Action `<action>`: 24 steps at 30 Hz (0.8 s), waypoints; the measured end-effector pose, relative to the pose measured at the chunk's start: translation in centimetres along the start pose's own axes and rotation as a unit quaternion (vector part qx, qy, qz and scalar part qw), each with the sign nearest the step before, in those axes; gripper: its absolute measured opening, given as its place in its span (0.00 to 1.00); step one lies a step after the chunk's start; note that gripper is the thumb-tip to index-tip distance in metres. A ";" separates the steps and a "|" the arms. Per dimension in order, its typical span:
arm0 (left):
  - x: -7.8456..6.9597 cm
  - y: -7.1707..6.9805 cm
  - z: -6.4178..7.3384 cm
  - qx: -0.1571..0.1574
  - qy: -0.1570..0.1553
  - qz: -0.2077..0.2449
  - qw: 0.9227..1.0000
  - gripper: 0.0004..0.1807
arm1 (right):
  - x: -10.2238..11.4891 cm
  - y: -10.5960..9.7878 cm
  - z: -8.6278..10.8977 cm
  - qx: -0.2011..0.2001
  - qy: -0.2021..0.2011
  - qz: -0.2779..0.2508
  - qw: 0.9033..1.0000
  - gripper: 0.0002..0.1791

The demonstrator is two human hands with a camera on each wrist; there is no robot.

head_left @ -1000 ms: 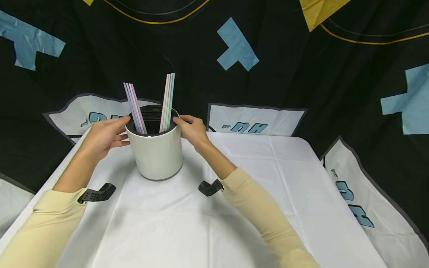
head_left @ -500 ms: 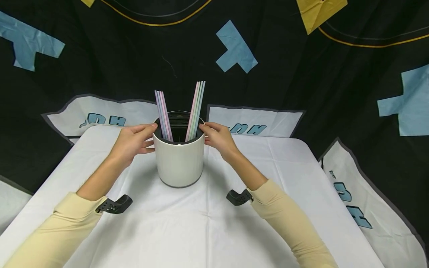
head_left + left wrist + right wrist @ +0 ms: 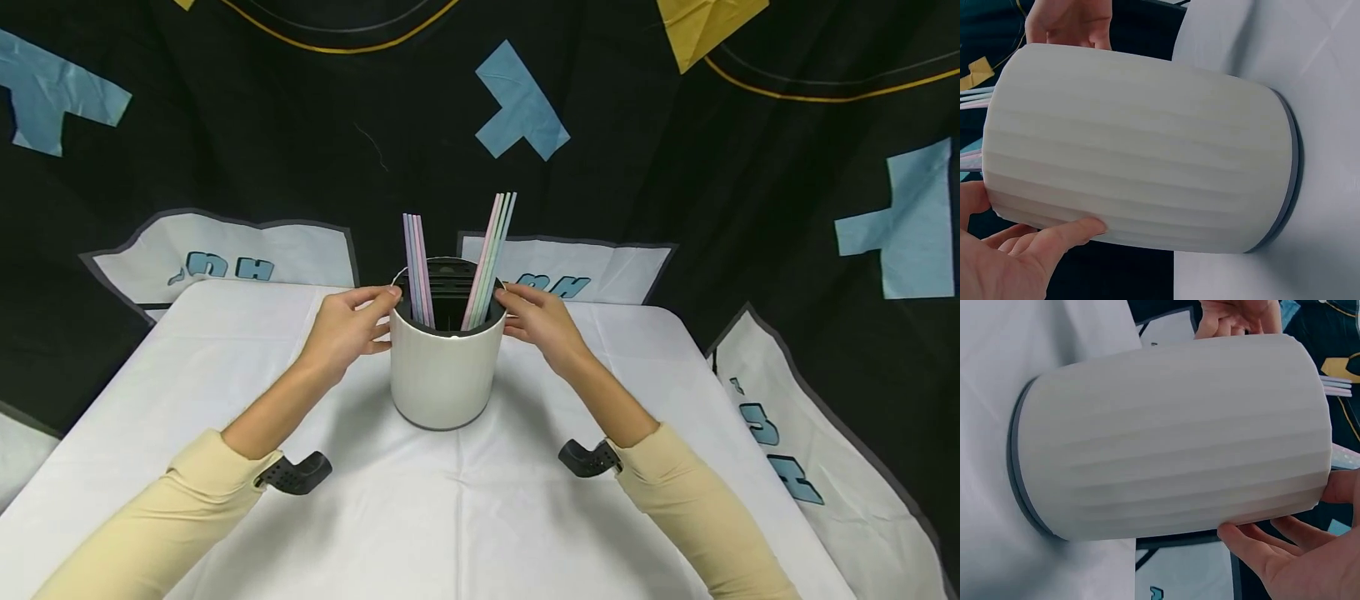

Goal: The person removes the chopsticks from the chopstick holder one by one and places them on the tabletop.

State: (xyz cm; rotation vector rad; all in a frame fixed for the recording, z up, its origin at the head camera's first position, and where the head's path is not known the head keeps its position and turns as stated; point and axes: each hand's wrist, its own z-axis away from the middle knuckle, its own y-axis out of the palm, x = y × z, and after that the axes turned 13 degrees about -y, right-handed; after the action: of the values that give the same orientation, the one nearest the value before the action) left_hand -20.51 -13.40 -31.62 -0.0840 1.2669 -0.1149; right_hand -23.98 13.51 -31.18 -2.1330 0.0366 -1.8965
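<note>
A white round holder with a black divided insert stands upright on the white table. Two bundles of pastel straws rise from it: a purple-pink bundle on the left, a pink-green-blue bundle on the right. My left hand grips the left side of its rim, the other fingers along the wall. Opposite it, my right hand pinches the right side of the rim. In the left wrist view the ribbed wall fills the middle, with the dark base ring at the cloth.
White cloth covers the table, whose far edge runs just behind the holder. A black curtain with blue tape marks hangs beyond. White lettered panels lean along the back and right.
Both hands have moved the holder to the right and somewhat nearer to me, from the back left to near the table's middle. Their hold on the rim looks the same.
</note>
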 end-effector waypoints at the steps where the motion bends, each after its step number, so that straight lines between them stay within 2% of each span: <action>1: 0.0 0.2 0.0 0.002 0.002 0.000 1.000 0.34 | 0.0 -0.2 0.1 0.002 0.001 0.001 1.000 0.33; 7: -0.2 0.5 -0.1 0.002 0.017 -0.036 0.999 0.33 | -0.3 -1.0 0.1 0.014 -0.002 0.001 1.000 0.34; 12: -1.1 0.4 -0.8 0.011 -0.006 -0.071 0.997 0.31 | -0.5 -1.1 0.3 0.012 -0.005 0.019 1.000 0.33; 17: -1.6 0.8 -2.0 0.048 -0.036 -0.026 0.998 0.33 | -0.7 -0.9 0.5 0.007 -0.017 0.028 0.999 0.33; 21: -1.2 0.8 -2.7 0.063 -0.032 0.002 0.997 0.32 | -0.8 -0.7 0.7 -0.002 -0.034 0.028 0.999 0.32; 24: -1.0 0.7 -3.1 0.060 -0.020 0.018 0.998 0.31 | -0.9 -0.7 0.8 -0.004 -0.042 0.028 0.999 0.32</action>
State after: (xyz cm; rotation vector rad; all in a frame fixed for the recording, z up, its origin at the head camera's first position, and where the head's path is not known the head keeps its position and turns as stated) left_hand -23.70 -12.56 -31.71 0.0387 1.2178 -0.1571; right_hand -23.49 14.57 -31.98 -2.1910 0.0866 -1.7778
